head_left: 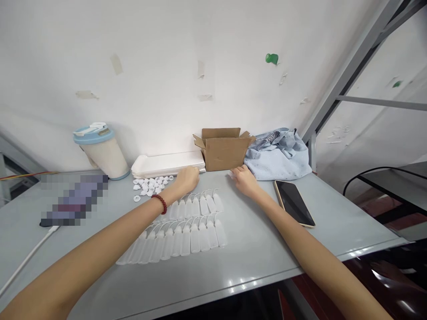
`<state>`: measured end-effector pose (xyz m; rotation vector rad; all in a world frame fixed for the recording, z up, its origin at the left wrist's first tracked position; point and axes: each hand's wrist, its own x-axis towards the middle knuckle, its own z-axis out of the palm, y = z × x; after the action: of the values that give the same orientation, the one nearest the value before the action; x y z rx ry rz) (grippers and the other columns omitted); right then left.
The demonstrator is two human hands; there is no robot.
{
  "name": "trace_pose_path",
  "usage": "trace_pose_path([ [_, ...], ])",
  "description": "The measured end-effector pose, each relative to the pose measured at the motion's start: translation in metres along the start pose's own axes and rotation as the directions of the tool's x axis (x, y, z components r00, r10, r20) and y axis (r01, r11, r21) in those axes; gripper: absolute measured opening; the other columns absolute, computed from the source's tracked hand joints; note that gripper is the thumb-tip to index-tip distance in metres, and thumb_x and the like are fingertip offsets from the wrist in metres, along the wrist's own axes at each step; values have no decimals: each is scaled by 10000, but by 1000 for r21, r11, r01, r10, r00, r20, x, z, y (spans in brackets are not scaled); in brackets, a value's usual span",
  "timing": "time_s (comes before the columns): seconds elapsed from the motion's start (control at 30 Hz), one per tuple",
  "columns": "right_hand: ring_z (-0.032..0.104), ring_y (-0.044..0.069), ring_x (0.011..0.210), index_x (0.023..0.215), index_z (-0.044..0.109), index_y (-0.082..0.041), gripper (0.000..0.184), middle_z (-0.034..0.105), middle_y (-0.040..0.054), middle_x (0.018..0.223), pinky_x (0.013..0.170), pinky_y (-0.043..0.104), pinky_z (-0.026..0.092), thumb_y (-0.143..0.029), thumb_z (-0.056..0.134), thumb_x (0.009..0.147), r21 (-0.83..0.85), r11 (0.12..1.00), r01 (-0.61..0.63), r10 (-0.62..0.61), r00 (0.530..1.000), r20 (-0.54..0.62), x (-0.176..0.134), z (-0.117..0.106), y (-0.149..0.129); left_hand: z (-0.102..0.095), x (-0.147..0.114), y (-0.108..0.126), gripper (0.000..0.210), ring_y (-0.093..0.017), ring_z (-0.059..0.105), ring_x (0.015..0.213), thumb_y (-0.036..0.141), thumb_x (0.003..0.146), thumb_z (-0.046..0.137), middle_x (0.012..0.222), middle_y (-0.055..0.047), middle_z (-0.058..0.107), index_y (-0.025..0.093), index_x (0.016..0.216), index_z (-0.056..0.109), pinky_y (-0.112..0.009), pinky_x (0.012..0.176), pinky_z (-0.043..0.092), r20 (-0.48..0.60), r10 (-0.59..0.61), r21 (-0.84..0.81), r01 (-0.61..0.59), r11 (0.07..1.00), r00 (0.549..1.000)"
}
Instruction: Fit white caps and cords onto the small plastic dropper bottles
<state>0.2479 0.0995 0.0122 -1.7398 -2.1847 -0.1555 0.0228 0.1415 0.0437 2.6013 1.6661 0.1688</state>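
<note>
My left hand [187,180], with a red bead bracelet at the wrist, is curled closed over the table in front of a stack of white flat sheets or envelopes [167,163]. Its fingertips are turned away, so what it holds is hidden. Fingers pinched together, my right hand [246,180] is low in front of the cardboard box [223,153]; a faint pale bit shows at its fingertips. Two rows of small translucent squeeze bottles [176,242] with thin curved tips lie below the hands. Small white caps [151,186] are heaped left of my left hand.
A cup with a blue lid [103,151] stands at the back left, near a blurred-out phone [78,200] on a white cable [28,262]. Light blue cloth [280,158] lies right of the box. Another phone [294,203] rests at right. The table's front edge [213,295] is near.
</note>
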Motion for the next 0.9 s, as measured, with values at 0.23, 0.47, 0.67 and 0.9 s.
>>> trace_pose_path([
  [0.23,636,181,960,1169,532,-139,312,669,103,1081,783,280,509,-129,562,859,285,951,124,-105,991,-83,-13,-12,-37,-29,-46,3,212,-188,620,708,193,845,398,774,-40,666,176,790,602,-271,619,431,-30,185,-196,-187,963,982],
  [0.47,631,210,953,1202,484,-182,298,641,112,1069,775,373,551,-121,468,912,437,785,439,-355,897,-265,-38,-28,-83,-41,-101,8,178,-199,565,800,265,869,406,842,-31,619,187,805,554,-316,707,438,-138,223,-377,-259,889,965],
  [0.67,630,213,946,1206,462,-189,308,652,108,1047,746,360,562,-93,458,913,367,771,520,-443,852,-279,-46,-29,-94,-31,-120,6,163,-164,563,742,257,883,438,820,-7,637,199,796,564,-251,581,415,-152,95,-567,-165,807,984],
  [0.9,645,199,809,1211,450,-195,306,669,93,935,668,337,561,-113,468,917,325,769,550,-461,830,-315,-52,-31,-99,-22,-129,11,155,-170,603,800,300,874,527,868,-17,682,203,909,642,-242,598,441,-232,-3,-669,-157,726,973],
])
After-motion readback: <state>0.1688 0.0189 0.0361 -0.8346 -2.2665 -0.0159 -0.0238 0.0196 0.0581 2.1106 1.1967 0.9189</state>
